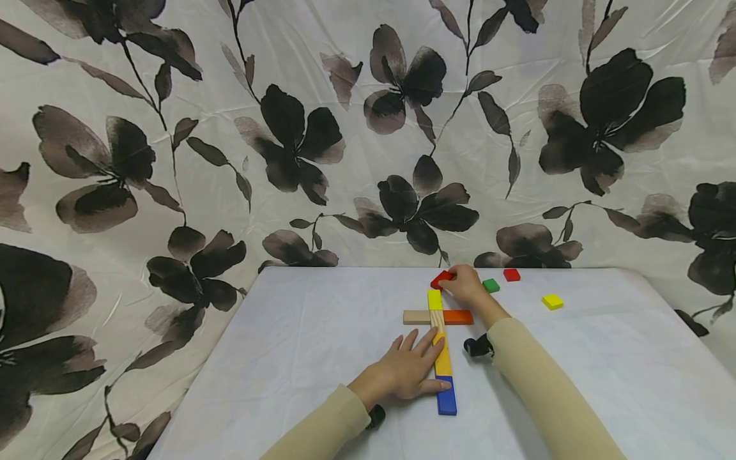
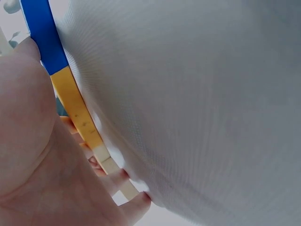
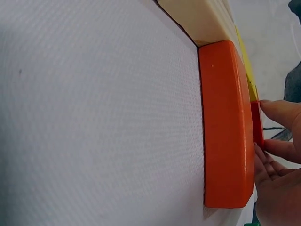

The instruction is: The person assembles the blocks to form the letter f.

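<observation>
Several wooden blocks lie end to end in a line, with short arms to either side, on the white table. My right hand (image 1: pixel 466 287) pinches a red block (image 1: pixel 441 279) between thumb and fingers, at the far end of the line beside a yellow block (image 1: pixel 434 300). My left hand (image 1: pixel 402 372) lies with fingers spread over the line's left side. Its thumb rests on the blue block (image 1: pixel 446 404) and its fingertips touch the long orange-yellow block (image 1: pixel 443 363) and the bare wood block (image 1: pixel 437 319). An orange block (image 3: pixel 225 127) and a tan block (image 1: pixel 416 317) form the side arms.
Loose on the table's far right lie a green block (image 1: pixel 490 285), a second red block (image 1: pixel 512 275) and a second yellow block (image 1: pixel 552 301). Behind the table (image 1: pixel 299 370) hangs a flowered cloth (image 1: pixel 345 236). Dark wrist cameras sit under both sleeves.
</observation>
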`<control>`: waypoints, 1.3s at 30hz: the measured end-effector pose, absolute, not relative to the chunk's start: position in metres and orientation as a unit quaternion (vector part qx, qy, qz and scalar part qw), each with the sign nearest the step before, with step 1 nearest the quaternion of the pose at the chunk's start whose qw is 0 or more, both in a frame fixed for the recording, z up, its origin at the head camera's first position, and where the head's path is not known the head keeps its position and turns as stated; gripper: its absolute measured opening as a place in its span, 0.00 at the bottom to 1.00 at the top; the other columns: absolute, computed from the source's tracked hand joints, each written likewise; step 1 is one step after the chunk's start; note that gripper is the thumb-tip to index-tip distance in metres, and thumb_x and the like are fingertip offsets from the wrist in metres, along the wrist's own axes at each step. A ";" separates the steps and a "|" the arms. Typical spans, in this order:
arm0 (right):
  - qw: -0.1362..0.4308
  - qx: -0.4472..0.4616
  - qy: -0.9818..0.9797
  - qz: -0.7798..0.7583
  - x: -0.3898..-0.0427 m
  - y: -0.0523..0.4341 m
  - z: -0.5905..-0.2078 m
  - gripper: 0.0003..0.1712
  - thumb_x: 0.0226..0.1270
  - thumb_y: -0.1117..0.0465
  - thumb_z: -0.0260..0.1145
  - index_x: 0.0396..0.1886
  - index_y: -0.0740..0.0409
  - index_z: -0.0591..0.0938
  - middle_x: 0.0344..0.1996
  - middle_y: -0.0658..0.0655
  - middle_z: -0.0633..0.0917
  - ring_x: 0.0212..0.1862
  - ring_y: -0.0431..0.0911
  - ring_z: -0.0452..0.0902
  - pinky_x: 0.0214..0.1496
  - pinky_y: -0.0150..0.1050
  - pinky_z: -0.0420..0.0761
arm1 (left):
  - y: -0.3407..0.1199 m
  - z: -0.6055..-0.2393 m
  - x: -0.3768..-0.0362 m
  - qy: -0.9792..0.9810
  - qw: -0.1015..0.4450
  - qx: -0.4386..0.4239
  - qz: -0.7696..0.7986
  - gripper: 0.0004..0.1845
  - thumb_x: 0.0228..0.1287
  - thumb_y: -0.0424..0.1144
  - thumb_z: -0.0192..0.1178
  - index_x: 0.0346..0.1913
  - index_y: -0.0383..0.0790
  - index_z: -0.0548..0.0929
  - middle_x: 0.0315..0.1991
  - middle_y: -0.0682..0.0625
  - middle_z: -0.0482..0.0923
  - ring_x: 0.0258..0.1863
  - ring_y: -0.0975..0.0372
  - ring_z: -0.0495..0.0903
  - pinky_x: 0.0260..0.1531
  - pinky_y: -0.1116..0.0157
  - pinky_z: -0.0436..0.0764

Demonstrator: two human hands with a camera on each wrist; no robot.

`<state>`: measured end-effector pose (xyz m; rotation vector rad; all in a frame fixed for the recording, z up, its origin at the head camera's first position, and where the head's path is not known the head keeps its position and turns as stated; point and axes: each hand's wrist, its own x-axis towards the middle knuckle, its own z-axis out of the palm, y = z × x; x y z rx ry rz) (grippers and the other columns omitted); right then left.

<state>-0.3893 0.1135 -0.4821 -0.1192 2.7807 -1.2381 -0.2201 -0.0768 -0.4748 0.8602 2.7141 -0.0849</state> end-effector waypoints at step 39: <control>0.048 -0.049 0.923 -0.380 -0.389 0.114 -0.480 0.29 0.74 0.57 0.66 0.64 0.75 0.75 0.55 0.71 0.80 0.53 0.60 0.75 0.65 0.54 0.77 | -0.076 -0.473 -0.218 0.944 0.143 0.296 -0.034 0.49 0.68 0.78 0.38 0.84 0.56 0.47 0.85 0.53 0.36 0.81 0.46 0.50 0.75 0.44 0.58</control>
